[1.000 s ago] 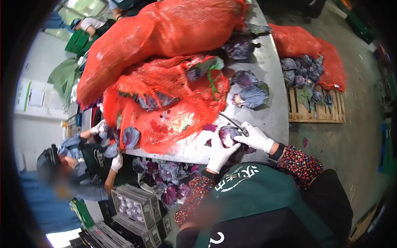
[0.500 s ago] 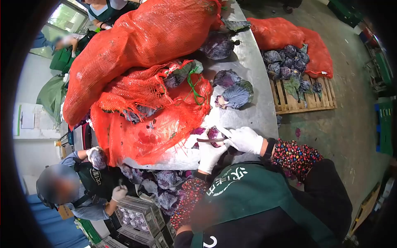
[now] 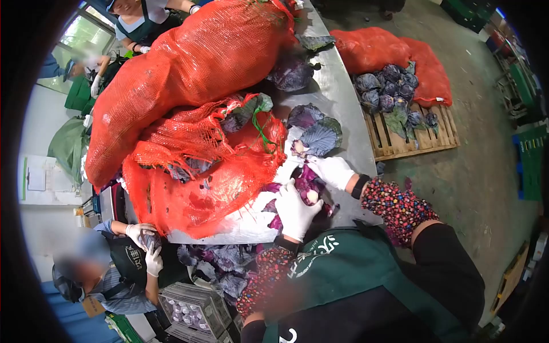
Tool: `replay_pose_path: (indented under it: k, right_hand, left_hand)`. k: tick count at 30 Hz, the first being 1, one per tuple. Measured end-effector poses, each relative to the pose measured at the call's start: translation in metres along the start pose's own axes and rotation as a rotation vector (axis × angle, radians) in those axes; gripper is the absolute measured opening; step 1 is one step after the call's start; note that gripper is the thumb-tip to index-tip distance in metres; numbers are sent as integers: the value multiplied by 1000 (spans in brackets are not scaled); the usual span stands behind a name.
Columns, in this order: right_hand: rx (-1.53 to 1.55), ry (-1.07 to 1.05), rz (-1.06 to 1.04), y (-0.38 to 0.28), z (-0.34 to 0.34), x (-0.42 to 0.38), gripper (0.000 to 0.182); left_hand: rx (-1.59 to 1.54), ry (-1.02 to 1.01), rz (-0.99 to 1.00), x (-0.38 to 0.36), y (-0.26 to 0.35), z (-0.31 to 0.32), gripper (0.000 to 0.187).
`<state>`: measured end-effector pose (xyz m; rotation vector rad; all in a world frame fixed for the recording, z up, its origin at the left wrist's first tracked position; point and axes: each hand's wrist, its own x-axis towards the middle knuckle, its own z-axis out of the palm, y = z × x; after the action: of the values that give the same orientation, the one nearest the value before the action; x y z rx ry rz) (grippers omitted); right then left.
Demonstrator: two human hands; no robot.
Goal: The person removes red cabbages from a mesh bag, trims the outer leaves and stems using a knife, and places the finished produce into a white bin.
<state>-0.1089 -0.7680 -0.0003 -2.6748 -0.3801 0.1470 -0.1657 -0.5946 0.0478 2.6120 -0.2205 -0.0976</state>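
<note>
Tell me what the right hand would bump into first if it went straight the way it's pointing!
Probably the right hand would meet the edge of the lower red mesh bag. It might brush the loose cabbage leaf on the way; depth is hard to judge here.

A glossy purple cabbage (image 3: 306,184), pale stem end (image 3: 312,196) exposed, is at the metal table's (image 3: 344,94) near edge.

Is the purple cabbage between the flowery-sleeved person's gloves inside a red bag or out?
Out. The cabbage is between the left hand and right hand, over the metal table, beside the slumped red bag.
</note>
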Motion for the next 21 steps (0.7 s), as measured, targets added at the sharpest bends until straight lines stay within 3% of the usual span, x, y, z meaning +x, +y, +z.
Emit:
replay_pose_path:
  k: [3,4,9,11,12,13,16,17,20,21]
  right_hand:
    - [25,-33,49,7,6,-2,35]
    - [34,-35,39,4,7,-2,35]
    - [50,26,47,-1,16,-4,36]
    - [312,-13,194,-8,2,-5,38]
    - [356,43,180,-4,14,-5,52]
    - [352,42,180,-16,0,-11,52]
    - [417,255,17,-52,-22,-34,83]
    - [569,-76,155,-58,-28,-45,74]
    - [547,-146,126,-56,-2,-48,60]
    - [798,-295,293,-56,-3,-46,55]
  left_hand:
    - [-350,-27,84,-10,-42,-2,93]
    - [-518,-96,5,-19,-54,-7,95]
    - [-670,-106,-44,-52,-76,-19,99]
    - [-743,-88,-55,-54,-76,-12,99]
    - [-819,-70,-75,-54,-74,-9,99]
    - [-894,-55,-97,-54,-72,-7,99]
    - [-800,-73,-117,-50,-79,2,98]
    - [-803,-79,-111,-48,-79,3,98]
    - [-681,-54,-113,-45,-72,-2,95]
    - [-678,-59,-112,-43,-71,-3,95]
